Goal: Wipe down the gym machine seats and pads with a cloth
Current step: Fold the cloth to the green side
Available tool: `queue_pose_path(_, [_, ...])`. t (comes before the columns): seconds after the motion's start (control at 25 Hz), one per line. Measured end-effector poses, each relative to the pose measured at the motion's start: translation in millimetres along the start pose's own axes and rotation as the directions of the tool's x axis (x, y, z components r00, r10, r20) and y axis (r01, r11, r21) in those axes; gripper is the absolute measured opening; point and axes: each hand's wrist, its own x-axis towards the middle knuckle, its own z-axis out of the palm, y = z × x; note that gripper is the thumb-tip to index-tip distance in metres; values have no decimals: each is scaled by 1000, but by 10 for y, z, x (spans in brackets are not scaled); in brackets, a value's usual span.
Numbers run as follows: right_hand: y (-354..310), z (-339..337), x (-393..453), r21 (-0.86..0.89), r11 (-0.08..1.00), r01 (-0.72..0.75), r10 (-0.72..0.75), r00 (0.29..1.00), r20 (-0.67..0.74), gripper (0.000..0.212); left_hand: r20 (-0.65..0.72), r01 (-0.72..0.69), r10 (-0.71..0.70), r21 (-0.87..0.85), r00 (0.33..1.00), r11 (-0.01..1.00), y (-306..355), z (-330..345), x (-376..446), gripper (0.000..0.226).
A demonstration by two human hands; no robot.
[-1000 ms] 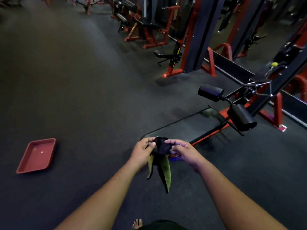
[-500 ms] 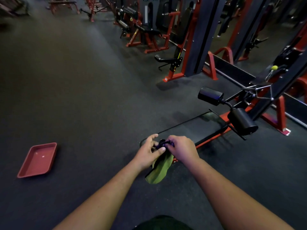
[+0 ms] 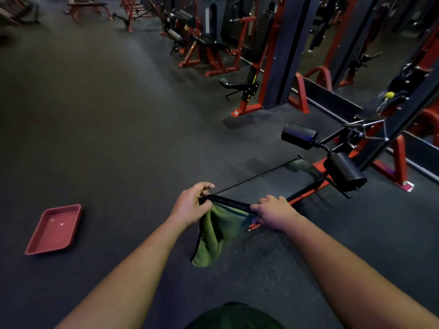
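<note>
Nearest the person, the green terry cloth with a black hem point(image 3: 217, 233) hangs in the air between both hands, above the dark rubber floor point(image 3: 118, 138) and just short of the near end of the bench. The left hand point(image 3: 190, 205) pinches one end of the black hem with curled fingers and thumb; the right hand point(image 3: 273, 211) clenches the other end, knuckles up. The hem is drawn into a taut line running left to right between them, and the green body sags below it in a loose fold.

Just beyond the hands lies the long flat black bench pad on a red frame point(image 3: 273, 180). Its long axis runs away from the person and towards the right, so the stretched hem lies roughly across the pad's near end, not along it. The right hand is closer to the pad's near edge; the left sits off its near left corner. My judgement is that the cloth has to be lowered forward onto that near end and then pushed along the pad's length.

At the pad's far end stand two black cylindrical roller pads point(image 3: 344, 172), well apart from the cloth. Off to the left on the floor, clear of the bench, rests a shallow red plastic tray point(image 3: 35, 250).
</note>
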Motion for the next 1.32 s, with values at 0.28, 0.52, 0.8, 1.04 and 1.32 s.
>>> queue_pose_path(0.28, [15, -207, -16, 417, 903, -101, 244, 920, -306, 20, 66, -28, 11, 263, 998, 964, -40, -247, 113, 26])
queue_pose_path(0.52, [107, -463, -10, 875, -123, 468, 393, 833, -390, 43, 73, 129, -107, -502, 992, 855, 546, -390, 232, 18])
queue_pose_path(0.8, [-429, -77, 62, 955, -207, 212, 283, 948, -148, 14, 216, 242, -109, -867, 970, 436, 712, -452, 387, 44])
queue_pose_path(1.04, [-369, 15, 60, 878, -479, 21, 152, 987, 60, 31, 366, 437, -242, -693, 899, 574, -124, 88, -192, 34])
queue_pose_path(1.32, [-475, 462, 95, 992, -113, -54, 411, 907, 96, 43, 59, 436, -453, -404, 890, 804, -344, 10, -70, 43])
